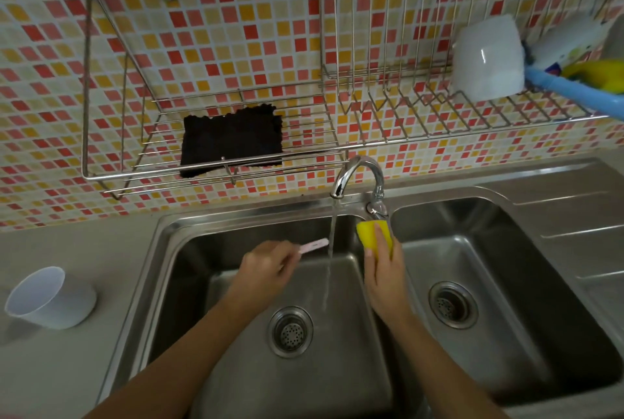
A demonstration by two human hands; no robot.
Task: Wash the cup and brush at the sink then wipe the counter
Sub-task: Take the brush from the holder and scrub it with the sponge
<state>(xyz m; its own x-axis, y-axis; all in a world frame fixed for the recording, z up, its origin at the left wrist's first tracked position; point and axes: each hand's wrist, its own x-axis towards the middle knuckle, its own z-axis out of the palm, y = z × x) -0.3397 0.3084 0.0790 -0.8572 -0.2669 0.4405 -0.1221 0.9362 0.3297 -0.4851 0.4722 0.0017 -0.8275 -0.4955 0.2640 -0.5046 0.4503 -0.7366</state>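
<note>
Head view: hands hold brush and sponge inside sink rim.

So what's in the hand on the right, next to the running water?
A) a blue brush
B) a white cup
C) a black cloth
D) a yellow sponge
D: the right hand grips a yellow sponge beside the water stream, under the faucet.

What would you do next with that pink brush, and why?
Probably slide the brush right, into the water stream: the left hand holds it just beside the stream, while the right hand holds a yellow sponge ready.
</note>
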